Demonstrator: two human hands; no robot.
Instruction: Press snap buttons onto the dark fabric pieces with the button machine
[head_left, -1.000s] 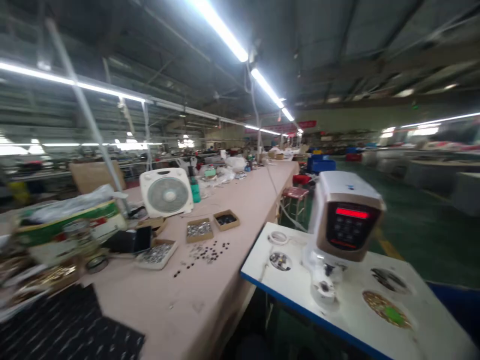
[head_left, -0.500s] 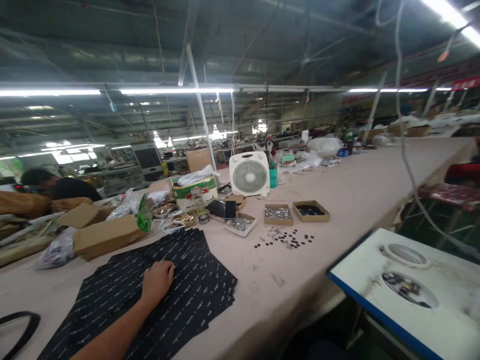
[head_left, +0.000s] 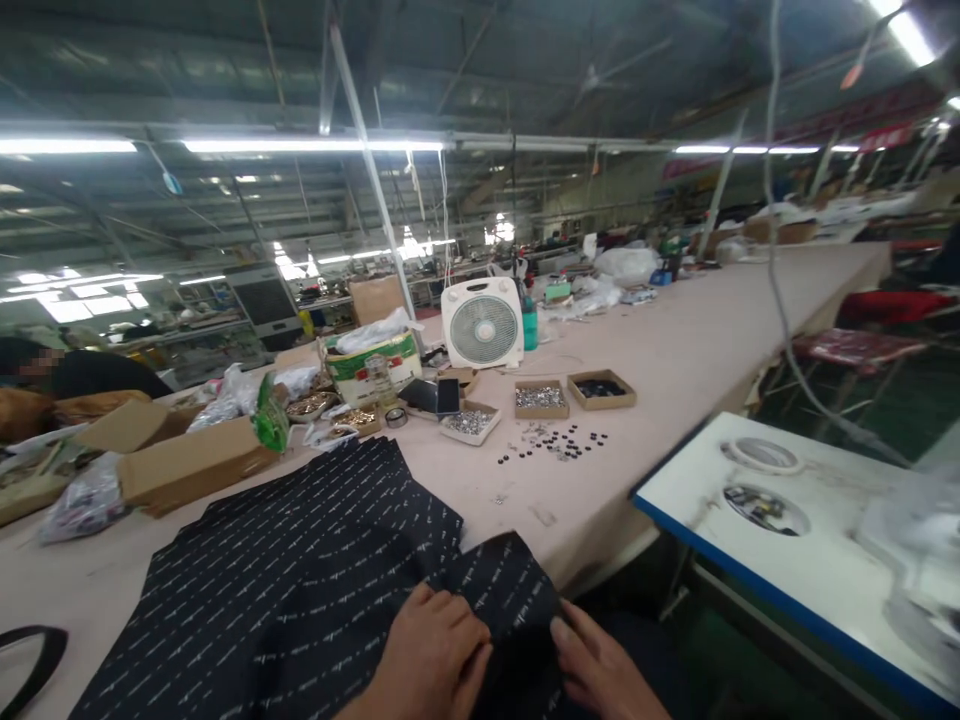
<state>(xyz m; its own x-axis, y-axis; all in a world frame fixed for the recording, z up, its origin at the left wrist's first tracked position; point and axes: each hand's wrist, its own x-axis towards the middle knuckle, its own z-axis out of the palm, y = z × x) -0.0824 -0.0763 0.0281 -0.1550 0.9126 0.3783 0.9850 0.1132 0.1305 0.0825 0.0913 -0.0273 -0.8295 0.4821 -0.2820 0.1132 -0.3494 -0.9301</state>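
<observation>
Black fabric pieces with rows of small white print lie in a fanned, overlapping pile on the table's near side. At the pile's right side, my left hand has its fingers curled over and gripping a black fabric piece. That piece is bent upward and reaches past the table's near edge. My right hand pinches its right-hand edge between thumb and fingers. The lower part of the piece is hidden between my hands and by the frame's bottom.
A white box fan stands behind trays of silver metal parts. Loose black and silver bits lie nearer. An open cardboard box sits left. A white machine table with a blue edge stands right; a cable hangs above.
My left hand has moved right and toward me, from lying on the pile to gripping a piece. My right hand has come into view, holding that piece's edge. The view has shifted slightly.
</observation>
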